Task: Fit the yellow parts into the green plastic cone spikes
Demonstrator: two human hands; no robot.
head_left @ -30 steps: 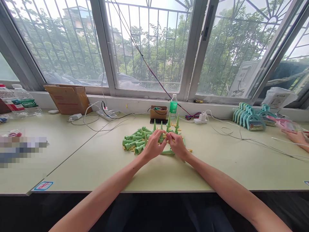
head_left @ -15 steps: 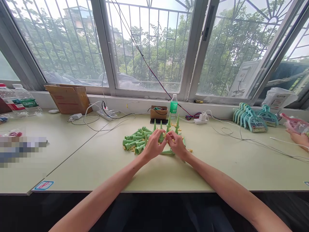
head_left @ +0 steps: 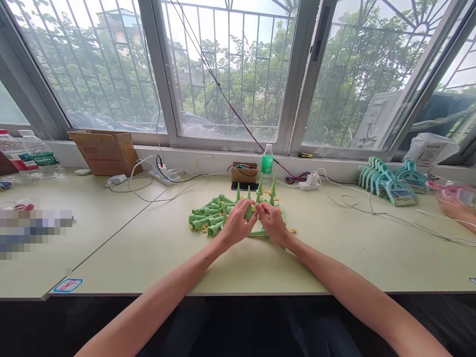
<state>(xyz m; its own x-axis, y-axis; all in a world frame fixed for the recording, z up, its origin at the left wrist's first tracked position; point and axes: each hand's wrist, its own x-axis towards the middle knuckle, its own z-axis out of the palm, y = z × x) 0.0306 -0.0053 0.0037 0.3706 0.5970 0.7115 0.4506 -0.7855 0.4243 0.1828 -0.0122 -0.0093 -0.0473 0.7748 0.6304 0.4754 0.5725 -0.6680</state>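
Two-hand fingertip work at the near side of the green parts, probably fitting or adjusting one small piece. Left hand and right hand meet tip to tip, thumb and forefinger of each drawn in as for a pinch. Whatever sits between the fingers is too small and covered to make out, so I can't tell if both sides really grip it. Green tubes lie heaped on the desk, just left of and partly behind my left hand; green cones stand upright beyond my knuckles, yellow bits among them and one just right of my right wrist.

Next move, my judgement: calls for one hand holding steady while the other gives a small, straight push or turn, without knocking the cones.

Pose: both forearms come in from the near edge and converge in a V, wrists low over the desk, backs of hands up, left fingers arched higher, right ones curled tighter.
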